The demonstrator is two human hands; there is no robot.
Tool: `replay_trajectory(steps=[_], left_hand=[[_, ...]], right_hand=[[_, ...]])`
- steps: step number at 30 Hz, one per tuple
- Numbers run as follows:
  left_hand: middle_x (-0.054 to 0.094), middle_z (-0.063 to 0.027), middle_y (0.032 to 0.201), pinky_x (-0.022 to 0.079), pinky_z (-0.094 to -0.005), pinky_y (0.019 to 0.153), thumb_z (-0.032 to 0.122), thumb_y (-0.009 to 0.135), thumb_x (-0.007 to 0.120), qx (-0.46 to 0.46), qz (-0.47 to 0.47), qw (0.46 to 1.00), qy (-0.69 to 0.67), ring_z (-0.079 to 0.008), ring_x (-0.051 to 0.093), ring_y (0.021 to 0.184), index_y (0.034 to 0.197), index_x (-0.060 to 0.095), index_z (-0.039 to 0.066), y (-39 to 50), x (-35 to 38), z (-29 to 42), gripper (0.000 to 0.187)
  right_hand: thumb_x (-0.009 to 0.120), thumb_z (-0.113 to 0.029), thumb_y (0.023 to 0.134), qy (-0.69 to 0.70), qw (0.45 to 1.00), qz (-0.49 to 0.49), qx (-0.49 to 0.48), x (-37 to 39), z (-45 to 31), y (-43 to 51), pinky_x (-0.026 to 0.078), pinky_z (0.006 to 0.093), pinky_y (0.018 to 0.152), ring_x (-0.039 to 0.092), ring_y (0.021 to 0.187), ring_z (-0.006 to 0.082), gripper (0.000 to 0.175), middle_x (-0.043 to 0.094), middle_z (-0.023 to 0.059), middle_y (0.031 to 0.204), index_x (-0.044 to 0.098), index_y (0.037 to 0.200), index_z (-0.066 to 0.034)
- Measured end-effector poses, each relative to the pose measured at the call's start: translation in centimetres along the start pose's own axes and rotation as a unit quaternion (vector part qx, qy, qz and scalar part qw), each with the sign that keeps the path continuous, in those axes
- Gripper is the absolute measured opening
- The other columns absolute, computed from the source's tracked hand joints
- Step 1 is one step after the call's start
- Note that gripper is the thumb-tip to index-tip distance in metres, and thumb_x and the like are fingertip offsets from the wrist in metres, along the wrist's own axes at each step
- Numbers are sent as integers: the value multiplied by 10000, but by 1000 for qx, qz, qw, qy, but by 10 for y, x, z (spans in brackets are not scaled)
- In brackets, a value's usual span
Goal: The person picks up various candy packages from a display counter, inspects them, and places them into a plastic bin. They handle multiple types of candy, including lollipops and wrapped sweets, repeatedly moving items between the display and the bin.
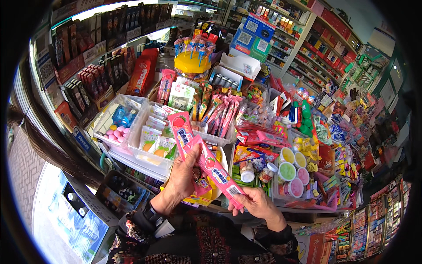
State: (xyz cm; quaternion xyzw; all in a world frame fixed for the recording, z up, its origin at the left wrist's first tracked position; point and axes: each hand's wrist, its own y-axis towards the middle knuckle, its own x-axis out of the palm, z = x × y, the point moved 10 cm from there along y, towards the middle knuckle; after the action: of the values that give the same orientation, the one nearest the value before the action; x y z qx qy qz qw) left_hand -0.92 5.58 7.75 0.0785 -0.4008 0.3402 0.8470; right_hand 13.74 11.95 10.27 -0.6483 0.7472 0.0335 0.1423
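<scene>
Two long pink snack packets with strawberry pictures cross in front of me. My left hand [184, 175] grips the upper packet [180, 127] and pinches the top end of the lower packet [216, 166]. The bottom end of that lower packet is held by my right hand [252, 201], thumb on top. Behind them, similar pink stick packets [222, 114] stand in a clear plastic bin. Left of my left hand, a clear bin [132, 150] holds small white sachets. Small lidded jars [247, 176] lie beyond my right hand.
A clear tub [99, 133] with pink and blue sweets stands at the left. Lollipops rise from a yellow stand [193, 62] at the back. Round pastel-lidded tubs [286, 171] are at the right. A glass display shelf [89, 49] borders the left; a dark crate [122, 194] sits below.
</scene>
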Motion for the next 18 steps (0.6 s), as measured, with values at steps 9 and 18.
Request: replay_trajectory(steps=[9, 18], left_hand=[[574, -47, 794, 430, -256, 595, 550, 822, 500, 49, -53, 994, -79, -134, 508, 632, 1056, 540, 62, 9, 5, 3, 542], [611, -61, 972, 515, -331, 773, 361, 851, 554, -17, -160, 970, -180, -152, 597, 842, 1089, 533, 48, -3, 40, -35, 394]], right_hand=[[603, -103, 829, -361, 851, 299, -239, -18, -65, -27, 445, 266, 501, 561, 570, 151, 257, 584, 97, 749, 592, 1060, 7], [599, -28, 738, -670, 584, 330, -319, 40, -87, -29, 423, 306, 548, 515, 642, 201, 353, 479, 93, 922, 609, 1091, -37]])
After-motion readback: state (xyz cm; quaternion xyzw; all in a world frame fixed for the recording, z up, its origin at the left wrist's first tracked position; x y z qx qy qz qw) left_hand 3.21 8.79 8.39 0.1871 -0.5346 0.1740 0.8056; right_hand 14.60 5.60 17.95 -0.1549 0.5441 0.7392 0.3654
